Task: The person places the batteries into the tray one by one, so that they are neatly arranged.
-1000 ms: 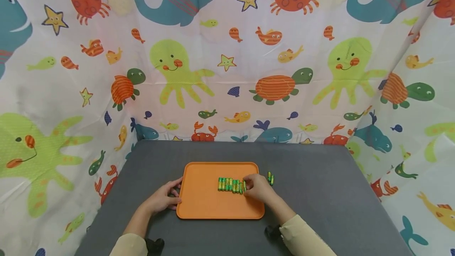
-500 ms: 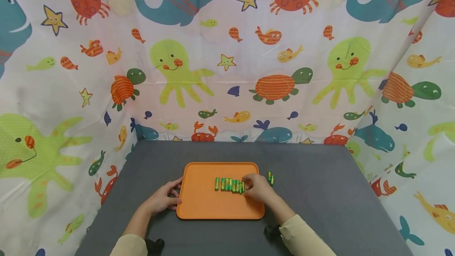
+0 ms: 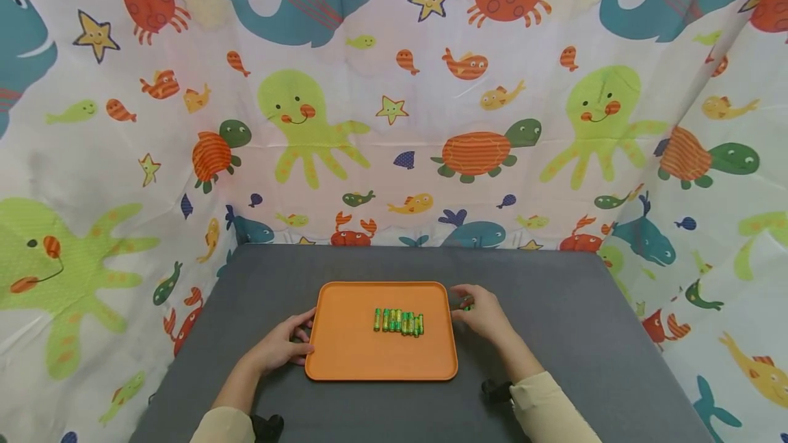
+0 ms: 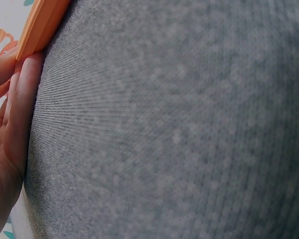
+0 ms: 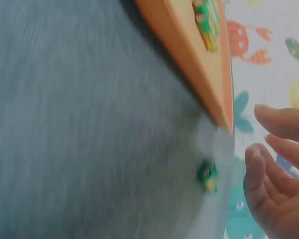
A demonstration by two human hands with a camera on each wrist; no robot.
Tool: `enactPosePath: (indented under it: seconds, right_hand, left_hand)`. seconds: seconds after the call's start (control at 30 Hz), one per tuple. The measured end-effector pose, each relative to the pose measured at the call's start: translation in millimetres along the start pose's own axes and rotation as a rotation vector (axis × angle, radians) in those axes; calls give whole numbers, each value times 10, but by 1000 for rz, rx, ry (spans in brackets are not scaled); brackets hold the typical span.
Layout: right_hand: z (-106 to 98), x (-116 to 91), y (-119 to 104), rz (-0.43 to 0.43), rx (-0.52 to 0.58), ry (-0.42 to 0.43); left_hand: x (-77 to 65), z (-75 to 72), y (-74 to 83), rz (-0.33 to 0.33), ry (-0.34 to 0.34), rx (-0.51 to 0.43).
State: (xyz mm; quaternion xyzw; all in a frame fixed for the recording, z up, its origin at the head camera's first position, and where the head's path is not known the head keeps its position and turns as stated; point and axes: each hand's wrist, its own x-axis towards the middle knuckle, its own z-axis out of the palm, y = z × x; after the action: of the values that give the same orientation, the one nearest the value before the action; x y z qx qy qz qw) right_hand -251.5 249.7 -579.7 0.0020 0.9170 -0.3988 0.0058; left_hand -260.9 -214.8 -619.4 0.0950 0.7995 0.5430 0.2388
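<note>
An orange tray (image 3: 382, 359) lies on the grey table. A row of several green-and-yellow batteries (image 3: 397, 320) stands side by side on it, with a gap after the leftmost one. My left hand (image 3: 282, 342) grips the tray's left rim, thumb and fingertips at its edge; the left wrist view shows fingers (image 4: 30, 82) at the tray wall. To the right of the tray, my right hand (image 3: 483, 313) is over a loose battery (image 5: 208, 177), with thumb and fingers apart. In the head view, that hand mostly hides the green piece beneath it.
A grey table (image 3: 542, 286) surrounds the tray. Behind and at both sides hangs a white curtain (image 3: 400, 19) printed with sea animals. Black wrist straps (image 3: 497, 392) show beside the sleeves.
The leftmost battery first shifted left, apart from the row. My right hand then left the row's right end and moved right, off the tray, to the loose batteries. My left hand stayed put.
</note>
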Motion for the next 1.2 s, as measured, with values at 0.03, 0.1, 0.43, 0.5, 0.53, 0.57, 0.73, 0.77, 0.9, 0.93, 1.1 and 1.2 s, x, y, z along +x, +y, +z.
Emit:
enactPosePath:
  seconds: [0.03, 0.1, 0.43, 0.5, 0.53, 0.57, 0.73, 0.77, 0.9, 0.93, 1.1, 1.2]
  right_hand:
    - [-34, -1, 45, 5, -7, 5]
    - [-90, -5, 135, 20, -30, 13]
    - [-163, -83, 420, 48, -116, -44]
    - [-153, -87, 434, 41, -121, -46]
    - [-147, -86, 441, 40, -124, -44]
    - [-139, -82, 446, 35, -127, -41]
    - [-102, -67, 458, 26, -146, -24]
    - [-95, -66, 459, 27, -151, -20]
    - [-79, -70, 463, 38, -158, -13]
    - [-78, -72, 466, 36, -161, -11]
    - [-75, -60, 486, 41, -138, 12]
    - [-79, -63, 487, 60, -108, 36]
  left_hand:
    - [-1, 1, -2, 1, -2, -1]
    - [-2, 1, -11, 3, -8, -6]
    - [3, 4, -31, -6, 6, 1]
    - [7, 7, -28, -11, 11, -1]
    - [9, 8, -29, -12, 13, -2]
    - [10, 10, -30, -12, 13, -2]
    - [13, 14, -38, 0, 3, -7]
    - [14, 14, -43, 5, -1, -8]
    - [18, 12, -68, 26, -13, -15]
    - [20, 12, -73, 30, -14, -17]
    - [28, 8, -87, 35, -12, -21]
    - [25, 9, -84, 34, -9, -17]
